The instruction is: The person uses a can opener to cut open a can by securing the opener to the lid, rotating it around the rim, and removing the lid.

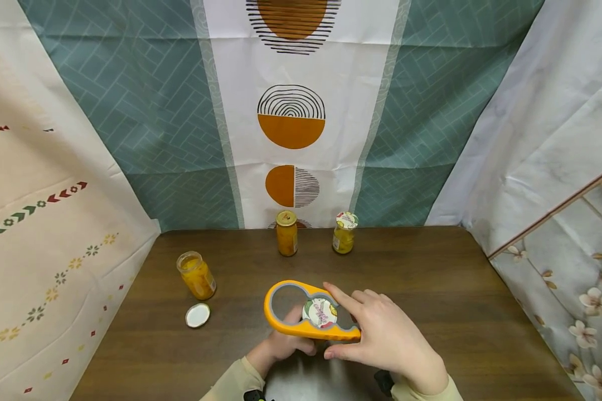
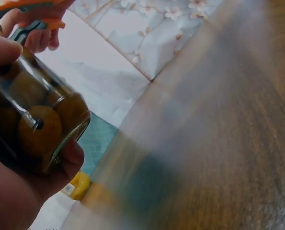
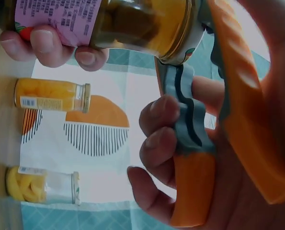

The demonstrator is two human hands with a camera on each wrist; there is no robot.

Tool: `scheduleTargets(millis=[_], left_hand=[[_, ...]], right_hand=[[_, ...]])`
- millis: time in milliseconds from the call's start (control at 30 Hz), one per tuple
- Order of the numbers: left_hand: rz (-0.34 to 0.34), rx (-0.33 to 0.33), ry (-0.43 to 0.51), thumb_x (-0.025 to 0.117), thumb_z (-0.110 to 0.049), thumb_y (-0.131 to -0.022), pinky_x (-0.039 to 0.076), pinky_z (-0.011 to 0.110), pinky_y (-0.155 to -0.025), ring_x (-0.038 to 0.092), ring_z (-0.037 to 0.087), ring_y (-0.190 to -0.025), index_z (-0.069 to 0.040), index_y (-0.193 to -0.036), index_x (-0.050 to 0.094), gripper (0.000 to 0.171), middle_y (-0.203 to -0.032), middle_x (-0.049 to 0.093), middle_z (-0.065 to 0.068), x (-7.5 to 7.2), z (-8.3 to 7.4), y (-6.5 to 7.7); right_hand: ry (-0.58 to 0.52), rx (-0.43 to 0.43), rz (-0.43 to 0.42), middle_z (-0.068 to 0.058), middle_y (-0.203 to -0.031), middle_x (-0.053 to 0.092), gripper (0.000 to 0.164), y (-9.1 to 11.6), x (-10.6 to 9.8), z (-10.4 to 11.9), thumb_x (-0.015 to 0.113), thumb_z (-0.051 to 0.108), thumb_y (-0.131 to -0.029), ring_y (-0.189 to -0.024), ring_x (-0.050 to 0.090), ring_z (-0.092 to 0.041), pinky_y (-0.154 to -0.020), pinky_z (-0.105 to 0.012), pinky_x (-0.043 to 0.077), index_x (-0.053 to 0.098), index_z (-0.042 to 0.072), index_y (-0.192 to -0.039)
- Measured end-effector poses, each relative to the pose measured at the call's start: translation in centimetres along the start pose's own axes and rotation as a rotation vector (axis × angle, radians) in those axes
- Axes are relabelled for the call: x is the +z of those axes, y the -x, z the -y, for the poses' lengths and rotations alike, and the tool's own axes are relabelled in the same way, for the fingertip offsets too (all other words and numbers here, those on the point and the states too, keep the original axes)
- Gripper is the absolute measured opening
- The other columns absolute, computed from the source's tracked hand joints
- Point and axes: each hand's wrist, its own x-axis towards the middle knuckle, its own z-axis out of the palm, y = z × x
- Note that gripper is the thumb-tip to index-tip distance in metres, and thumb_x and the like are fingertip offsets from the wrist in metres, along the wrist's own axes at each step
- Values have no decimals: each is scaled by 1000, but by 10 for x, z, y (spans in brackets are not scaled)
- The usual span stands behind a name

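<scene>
My left hand (image 1: pixel 285 342) grips a glass jar (image 2: pixel 41 115) with dark round pieces inside. A pink label (image 3: pixel 68 19) shows on that jar in the right wrist view. Its patterned lid (image 1: pixel 321 312) sits inside the opening of an orange and grey jar opener (image 1: pixel 273 308). My right hand (image 1: pixel 388 334) holds the opener's handles at the right end. In the right wrist view several fingers (image 3: pixel 159 112) curl over one grey-lined handle (image 3: pixel 194 187), with the other handle (image 3: pixel 252 129) against the palm side. The jar's body is hidden under the opener in the head view.
An uncapped jar of yellow pieces (image 1: pixel 198 277) stands at the left, with a loose white-faced lid (image 1: pixel 198 315) in front of it. At the table's back edge stand a gold-lidded jar (image 1: pixel 287 236) and a jar with a patterned lid (image 1: pixel 344 236). Fabric (image 1: pixel 291 128) hangs behind.
</scene>
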Motion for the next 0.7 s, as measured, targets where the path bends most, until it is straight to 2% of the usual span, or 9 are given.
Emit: scheduleTargets(millis=[100,233,333,433,500,533,567,633,700], left_hand=[[48,-39,4,74,3,-64,48,25,-96,61,8,-98,15,-123,60,63,-109,71,4,-3,-1,1],[157,-54,21,76,-3,-69,47,28,-103,60,8,-105,14,-132,55,69,-116,71,10,-8,-3,0],[228,-96,66,77,-10,-71,48,27,-101,59,7,-102,15,-132,55,69,-113,71,12,-11,-8,-2],[271,-187,83,83,-24,-73,49,29,-102,60,9,-106,9,-138,57,77,-121,73,7,-21,19,2],[288,-257,72,87,-34,-75,47,29,-104,60,8,-113,1,-146,55,85,-131,70,-3,-27,39,7],[296,-277,48,88,-40,-76,47,30,-105,59,8,-116,-3,-149,53,89,-135,69,-6,-30,49,10],[304,-267,27,89,-38,-75,48,31,-106,60,10,-117,-5,-148,55,87,-136,69,-3,-32,58,11],[317,-235,-3,87,-34,-76,49,31,-105,61,8,-114,-2,-144,58,81,-132,71,-3,-31,50,11],[316,-233,31,84,-25,-74,50,30,-102,62,7,-108,7,-139,59,77,-125,73,0,-27,32,7]], right_hand=[[-6,-47,-14,19,-81,50,102,0,0,-2,76,82,-76,-76,47,-3,-73,-31,49,52,28,-160],[-12,-112,-37,20,-78,45,100,-1,-1,-4,81,79,-75,-72,41,-2,-65,-23,42,55,30,-158],[-15,-143,-37,22,-79,43,98,-1,-2,-4,79,80,-75,-71,39,-1,-63,-20,39,55,33,-158],[-28,-165,-28,23,-80,42,98,-1,-4,-5,77,83,-76,-72,39,0,-63,-19,38,54,35,-158],[-32,-182,-25,23,-79,42,98,0,-4,-6,75,84,-76,-72,38,1,-64,-18,36,53,36,-159],[-30,-189,-28,23,-79,41,99,0,-4,-6,74,85,-76,-72,38,1,-64,-18,36,52,36,-159],[-29,-197,-33,23,-79,41,99,0,-4,-6,74,85,-76,-72,38,1,-64,-18,36,52,37,-159],[-21,-204,-46,24,-79,40,99,-1,-3,-6,73,86,-75,-72,38,1,-64,-17,35,51,38,-159],[-19,-205,-53,24,-79,39,99,-1,-3,-6,73,87,-75,-72,37,1,-64,-17,35,52,38,-159]])
